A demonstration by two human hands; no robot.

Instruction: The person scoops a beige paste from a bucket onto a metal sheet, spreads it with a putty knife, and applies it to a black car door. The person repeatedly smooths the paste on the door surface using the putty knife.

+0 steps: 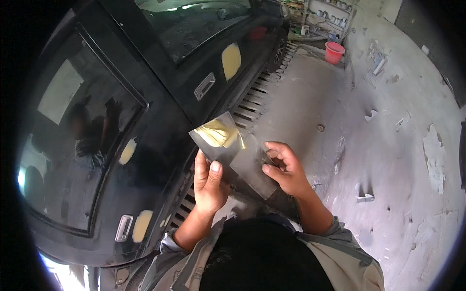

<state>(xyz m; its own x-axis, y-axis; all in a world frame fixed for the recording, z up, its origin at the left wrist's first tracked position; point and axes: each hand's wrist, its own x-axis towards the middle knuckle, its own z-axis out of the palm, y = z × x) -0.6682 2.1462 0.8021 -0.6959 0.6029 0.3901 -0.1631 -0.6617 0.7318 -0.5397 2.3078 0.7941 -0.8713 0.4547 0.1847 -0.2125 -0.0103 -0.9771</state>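
My left hand (208, 186) pinches a flat grey putty spreader (224, 154) by its lower edge, thumb on top. A folded mound of pale yellow putty (216, 135) covers the spreader's upper part, and a small strand hangs off its right side. Gripped between the thumb and fingers of my right hand (287, 169) is a second thin grey spreader (250, 172), tilted and close beside the first. Whether the two spreaders touch, I cannot tell. To the left stands a black car (160, 111) with dried yellow putty patches, one of them (231, 61) on the door past the handle.
Slotted floor grating (250, 104) runs alongside the car. A red bucket (334, 52) stands at the far end, near a shelf (335, 17) of cans and bottles. On the right rises a scuffed, peeling wall (398, 145).
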